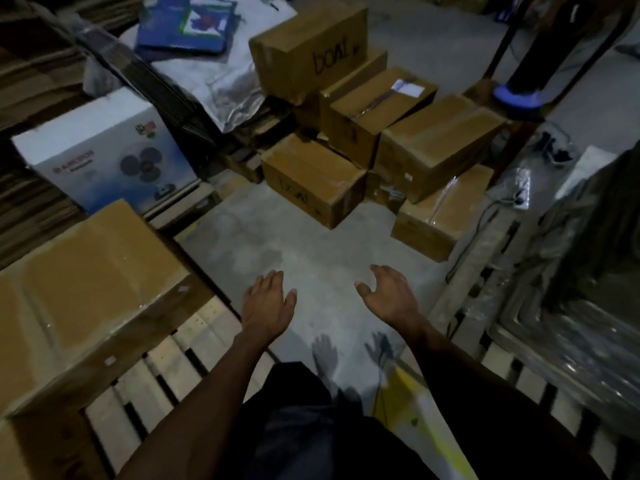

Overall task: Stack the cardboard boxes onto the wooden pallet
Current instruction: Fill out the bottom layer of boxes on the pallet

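Note:
Several brown cardboard boxes sit in a loose pile on the concrete floor ahead; the nearest one (pixel 311 180) has handwriting on its front, another (pixel 440 216) lies to its right, and one (pixel 308 46) stands on top at the back. A wooden pallet (pixel 166 368) lies at my lower left with a large taped cardboard box (pixel 86 289) on it. My left hand (pixel 268 306) and my right hand (pixel 389 296) are stretched out over the bare floor, fingers spread, holding nothing, well short of the pile.
A white printed box (pixel 104 150) stands behind the large box on the left. Flattened cardboard fills the far left. Plastic-wrapped goods (pixel 571 306) on another pallet line the right side. A person's foot in a blue shoe (pixel 516 97) is at the top right.

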Motion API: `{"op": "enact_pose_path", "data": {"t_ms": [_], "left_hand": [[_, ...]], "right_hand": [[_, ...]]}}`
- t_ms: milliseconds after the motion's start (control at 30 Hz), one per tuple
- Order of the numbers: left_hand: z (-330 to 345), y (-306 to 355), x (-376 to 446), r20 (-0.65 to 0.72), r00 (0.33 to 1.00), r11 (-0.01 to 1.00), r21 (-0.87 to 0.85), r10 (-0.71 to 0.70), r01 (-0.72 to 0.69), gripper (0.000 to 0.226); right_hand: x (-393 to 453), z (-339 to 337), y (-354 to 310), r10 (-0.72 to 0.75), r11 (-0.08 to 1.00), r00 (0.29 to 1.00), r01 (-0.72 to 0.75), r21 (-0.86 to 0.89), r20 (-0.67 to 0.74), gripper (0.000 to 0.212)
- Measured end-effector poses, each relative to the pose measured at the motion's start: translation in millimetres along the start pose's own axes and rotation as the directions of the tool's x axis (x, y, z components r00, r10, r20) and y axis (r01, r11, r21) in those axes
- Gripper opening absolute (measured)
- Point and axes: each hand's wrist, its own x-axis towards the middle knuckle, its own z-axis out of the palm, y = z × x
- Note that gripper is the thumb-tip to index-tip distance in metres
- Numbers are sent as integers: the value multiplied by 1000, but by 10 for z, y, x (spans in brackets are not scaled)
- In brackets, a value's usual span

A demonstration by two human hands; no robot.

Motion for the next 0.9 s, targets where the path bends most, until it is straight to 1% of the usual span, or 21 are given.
{"op": "enact_pose_path", "data": {"t_ms": [33, 133, 267, 400, 467, 533, 700, 800, 900], "left_hand": [[-44, 120, 159, -15, 1000, 1000, 6, 5, -5, 88], [-138, 415, 642, -21, 1000, 1000, 8, -1, 1, 80], [-156, 673, 1349, -22, 1000, 1000, -24, 3, -3, 87], [-175, 846, 2311, 4, 1000, 999, -39, -18, 18, 75], [-197, 875, 2813, 18, 999, 998, -43, -33, 34, 67], [-274, 896, 3345, 34, 998, 997, -58, -51, 53, 68], [-707, 1045, 4506, 22, 998, 998, -18, -64, 64, 54], [-1004, 1124, 5060, -18, 997, 997, -6, -78, 78, 54], [-1178, 1126, 5593, -32, 993, 993, -34, -114, 113, 55]], "right_hand": [[155, -139, 16, -7, 1000, 1000, 7, -1, -8, 67], [586, -483, 42, -17, 1000, 1000, 17, 0, -17, 67], [1219, -736, 104, -7, 1000, 1000, 7, -15, -22, 66], [2131, -972, 80, -18, 999, 1000, 18, -37, 1, 67], [2594, -1117, -15, -25, 998, 1000, 26, -52, 15, 67], [3111, -1273, -127, -21, 998, 999, 23, -60, 34, 67], [4174, -1681, -405, -10, 999, 999, 11, -31, 49, 70], [4712, -1909, -627, -34, 999, 996, 34, -9, 77, 69], [5306, -2091, -869, -26, 1000, 994, 26, 0, 109, 74]]}}
